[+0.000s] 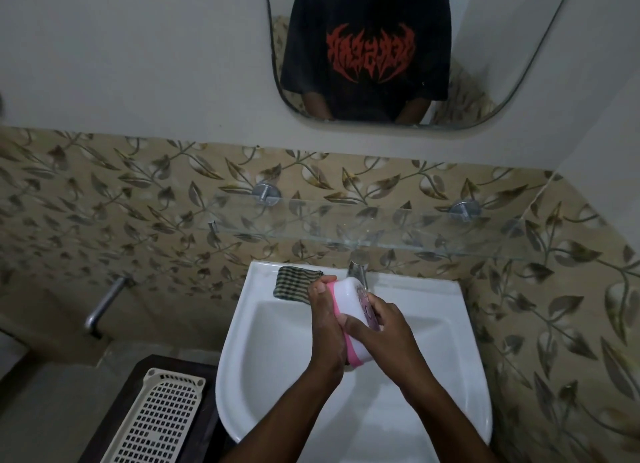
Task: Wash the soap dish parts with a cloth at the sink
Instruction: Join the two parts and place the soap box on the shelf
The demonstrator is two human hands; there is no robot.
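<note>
A white soap dish (pixel 349 300) with a pink band is held on its edge above the white sink (pixel 277 358). My left hand (pixel 327 320) grips its pink left side. My right hand (pixel 377 324) holds its right side, fingers curled over a patterned face. A green checked cloth (pixel 294 284) lies folded on the sink's back rim, apart from both hands. The tap (pixel 358 272) stands just behind the dish; I see no water running.
A glass shelf (pixel 381 227) on two metal brackets juts out above the tap. A cream perforated basket (pixel 156 417) rests on a dark stand left of the sink. A metal wall tap (pixel 104 303) sticks out at left. A mirror (pixel 381 64) hangs above.
</note>
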